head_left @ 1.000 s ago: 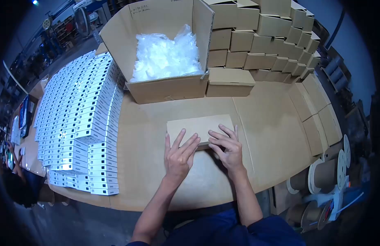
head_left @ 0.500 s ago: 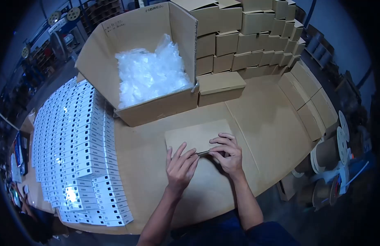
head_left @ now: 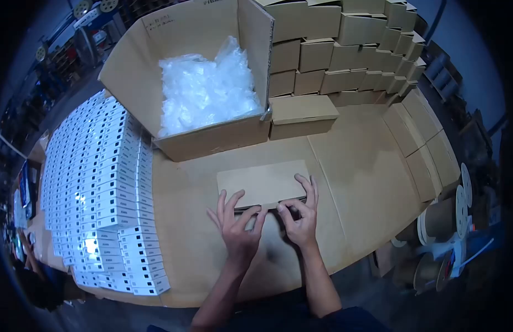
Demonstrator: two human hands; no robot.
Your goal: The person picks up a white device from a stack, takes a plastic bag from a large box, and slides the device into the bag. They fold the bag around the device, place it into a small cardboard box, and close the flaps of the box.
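A small cardboard box (head_left: 262,180) lies on the table in front of me, its flat lid facing up. A dark gap runs below the lid's front edge. My left hand (head_left: 238,224) grips that edge left of the middle, its thumb and index finger meeting there while other fingers rest on the lid's left part. To the right, my right hand (head_left: 299,217) pinches the same edge between thumb and index finger, with its other fingers bent over the lid's right end. The box's inside is hidden.
A large open carton (head_left: 212,138) holds clear plastic bags (head_left: 206,91). White labelled boxes (head_left: 112,188) are stacked at left. Closed brown boxes (head_left: 303,116) stand behind and along the right side. Cable spools (head_left: 439,213) sit beyond the right edge; another person's arm (head_left: 32,252) shows far left.
Both hands have shifted slightly down and left in view, and their pinching fingers are a little further apart along the lid's edge. The camera view has moved too, so the background sits higher.
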